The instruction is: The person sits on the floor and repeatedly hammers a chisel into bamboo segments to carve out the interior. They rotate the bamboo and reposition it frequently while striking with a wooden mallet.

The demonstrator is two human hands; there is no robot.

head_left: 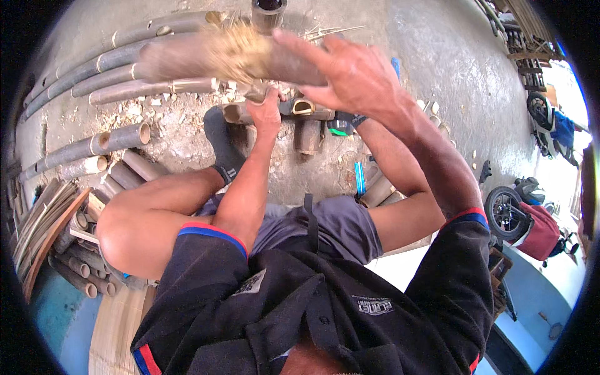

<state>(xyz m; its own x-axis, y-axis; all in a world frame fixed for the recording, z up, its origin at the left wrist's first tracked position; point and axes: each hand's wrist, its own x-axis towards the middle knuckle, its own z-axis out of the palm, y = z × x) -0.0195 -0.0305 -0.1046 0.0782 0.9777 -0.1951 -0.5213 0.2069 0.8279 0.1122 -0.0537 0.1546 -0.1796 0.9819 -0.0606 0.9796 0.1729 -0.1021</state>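
My right hand [359, 78] is closed around one end of a thick brown club [165, 59], blurred by motion, which lies sideways across the view above my left hand. Pale yellow frayed fibres cover the club's middle. My left hand [265, 115] is closed on a short brown tool [257, 94] with a wedge-shaped top; its lower end is hidden. Below that fist, between my feet, a bamboo pole [322, 113] lies crosswise with a cut opening in its upper side. A short bamboo piece [309, 137] sits just in front of the pole.
Several long bamboo poles [112, 69] lie at the far left, and more cut bamboo [94, 147] nearer. Split strips [47, 219] are stacked by my left knee. Wood chips [134, 111] litter the concrete floor. An upright bamboo tube [269, 15] stands ahead. A motorcycle [509, 212] is at right.
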